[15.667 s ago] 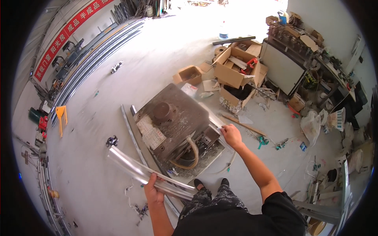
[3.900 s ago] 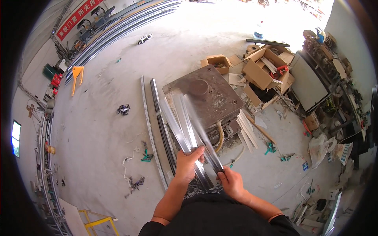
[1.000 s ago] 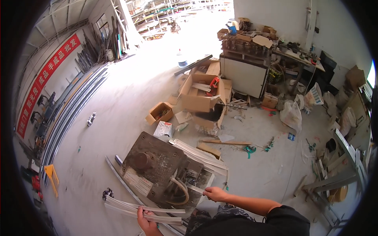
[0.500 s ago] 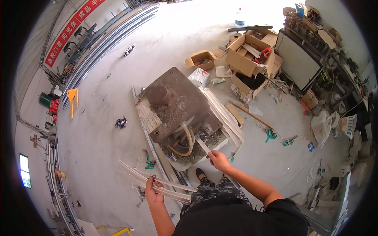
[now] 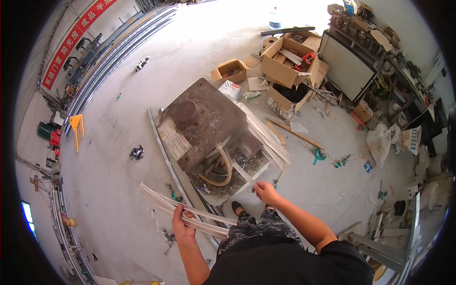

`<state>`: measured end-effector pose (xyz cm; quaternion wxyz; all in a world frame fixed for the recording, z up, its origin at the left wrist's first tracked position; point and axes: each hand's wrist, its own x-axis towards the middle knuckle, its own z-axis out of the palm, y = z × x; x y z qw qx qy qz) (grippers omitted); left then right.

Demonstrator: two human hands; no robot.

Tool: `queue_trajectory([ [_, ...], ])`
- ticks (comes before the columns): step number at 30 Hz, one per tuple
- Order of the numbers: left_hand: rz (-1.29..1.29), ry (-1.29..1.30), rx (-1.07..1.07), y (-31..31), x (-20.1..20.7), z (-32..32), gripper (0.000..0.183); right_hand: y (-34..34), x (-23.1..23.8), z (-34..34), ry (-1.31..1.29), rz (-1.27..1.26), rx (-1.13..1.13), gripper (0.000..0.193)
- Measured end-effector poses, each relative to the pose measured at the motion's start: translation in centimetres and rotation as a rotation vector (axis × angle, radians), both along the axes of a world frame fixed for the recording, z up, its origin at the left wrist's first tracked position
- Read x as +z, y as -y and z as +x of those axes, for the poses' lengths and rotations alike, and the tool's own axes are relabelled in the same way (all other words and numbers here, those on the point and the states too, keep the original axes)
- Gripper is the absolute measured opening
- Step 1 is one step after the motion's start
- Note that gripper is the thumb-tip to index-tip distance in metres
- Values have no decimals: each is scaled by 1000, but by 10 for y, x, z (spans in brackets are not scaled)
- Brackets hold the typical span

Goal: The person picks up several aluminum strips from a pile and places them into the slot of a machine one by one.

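Observation:
A bundle of thin white strips (image 5: 159,198) lies across my left hand (image 5: 183,224), whose fingers are closed round it. Its right ends reach to my trousers. My right hand (image 5: 266,192) pinches the near end of a single white strip (image 5: 243,174). The far end of that strip lies at the front of a brown metal machine (image 5: 213,107), beside a curved beige hose (image 5: 227,164). Whether the tip sits inside the machine, I cannot tell. Dirt and small chips cover the machine's top and front.
More long white strips (image 5: 266,135) lie along the machine's right side. A metal profile (image 5: 161,137) runs along its left. Cardboard boxes (image 5: 285,66), a wooden stick (image 5: 301,136) and green scraps (image 5: 318,156) are on the floor. A yellow stand (image 5: 76,128) is at the left.
The view has shifted a little, so the machine and floor things sit slightly further left. Both hands keep their grips; the right-hand strip stays at the machine's front.

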<state>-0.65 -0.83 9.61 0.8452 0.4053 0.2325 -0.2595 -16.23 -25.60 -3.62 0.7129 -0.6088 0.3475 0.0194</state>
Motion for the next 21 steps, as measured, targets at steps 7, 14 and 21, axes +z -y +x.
queue_trajectory([
  [7, 15, -21, 43, -10, -2, 19, 11, 12, 71, -107, 83, -704, -7, 10],
  [14, 48, 31, -62, 5, 2, 33, 9, 38, 194, -106, 102, -519, 143, 30],
  [21, 23, 60, -116, 14, 6, 32, 10, 38, 161, -93, 234, 982, 149, 41],
])
